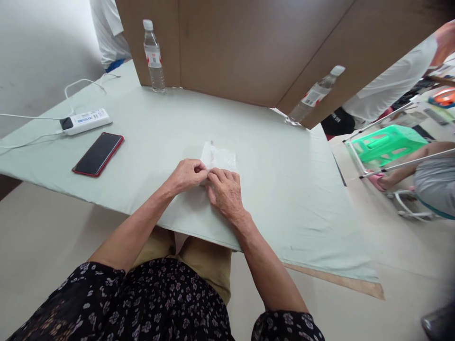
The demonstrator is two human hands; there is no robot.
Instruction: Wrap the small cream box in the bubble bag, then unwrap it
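In the middle of the frame both hands meet on a small white, half-transparent packet (219, 156) that lies flat on the pale green table (284, 189). The left hand (186, 174) is closed, with the fingertips pinching the near edge of the packet, and the right hand (225, 189) pinches the same edge just beside it, so the two hands touch each other. I judge that the step in hand is to open or fold this near edge; which of the two I cannot tell, because the fingers hide it. The next move probably needs a firm pinch and a small, careful pull, as the material looks thin. At the left of the frame a red phone (98, 154) and a white power strip (85, 121) lie well apart from the hands. Two water bottles (154, 56) stand at the top, against a brown board (249, 47).
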